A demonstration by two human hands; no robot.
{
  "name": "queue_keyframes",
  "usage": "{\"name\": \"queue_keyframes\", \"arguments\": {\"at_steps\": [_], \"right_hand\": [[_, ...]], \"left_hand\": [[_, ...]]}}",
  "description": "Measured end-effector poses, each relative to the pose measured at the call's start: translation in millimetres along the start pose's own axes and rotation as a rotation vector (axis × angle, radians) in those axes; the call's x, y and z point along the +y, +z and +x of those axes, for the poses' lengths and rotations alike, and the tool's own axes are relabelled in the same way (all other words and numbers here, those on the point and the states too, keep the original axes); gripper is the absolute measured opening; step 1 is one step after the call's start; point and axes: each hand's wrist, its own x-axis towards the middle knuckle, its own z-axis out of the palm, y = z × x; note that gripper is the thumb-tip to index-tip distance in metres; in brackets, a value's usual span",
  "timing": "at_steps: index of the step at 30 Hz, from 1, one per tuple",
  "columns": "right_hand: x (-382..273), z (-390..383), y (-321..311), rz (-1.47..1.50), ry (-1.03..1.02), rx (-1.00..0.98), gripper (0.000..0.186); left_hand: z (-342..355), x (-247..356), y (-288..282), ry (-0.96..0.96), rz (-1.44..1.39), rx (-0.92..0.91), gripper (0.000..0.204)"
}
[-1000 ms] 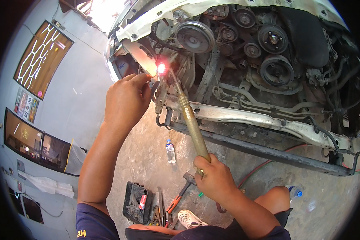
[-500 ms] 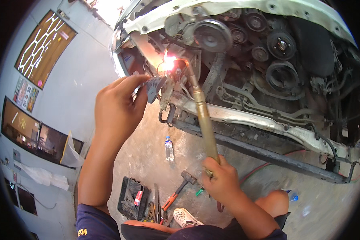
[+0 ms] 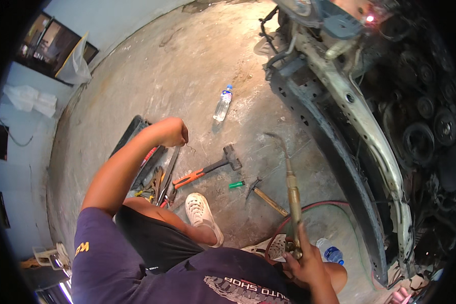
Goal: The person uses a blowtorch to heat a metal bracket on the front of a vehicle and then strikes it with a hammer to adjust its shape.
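My right hand [image 3: 309, 266] grips the brass gas torch [image 3: 293, 192] by its handle, low on the right. The torch's bent tip points up and left, and no flame shows at it. My left hand [image 3: 173, 133] is closed above the tool tray [image 3: 129, 134], with a thin dark wire [image 3: 191, 149] hanging from its fingers. At the top right, a small spot on the car's stripped front end [image 3: 352, 96] glows bright, beside a grey plate [image 3: 342, 24].
On the concrete floor lie a sledgehammer [image 3: 202, 171], a small hammer [image 3: 269, 200], a green lighter-like piece [image 3: 236, 185] and a water bottle [image 3: 223, 104]. Another bottle [image 3: 332, 253] lies by my right hand. Red and green hoses [image 3: 334, 203] curve beside the bumper beam [image 3: 334, 142].
My view has swung down and left. The torch has drawn back from the car and its flame no longer shows. My left hand has left the grey piece and moved over the tool tray.
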Motion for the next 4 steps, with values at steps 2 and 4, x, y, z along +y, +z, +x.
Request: {"name": "queue_keyframes", "arguments": {"at_steps": [2, 4], "right_hand": [[0, 33, 3, 0.072, 0.243, -0.111, 0.094], [26, 76, 7, 0.048, 0.534, -0.313, 0.107]], "left_hand": [[56, -50, 44, -0.102, 0.136, -0.139, 0.024], [116, -107, 95, -0.154, 0.398, -0.300, 0.026]]}}
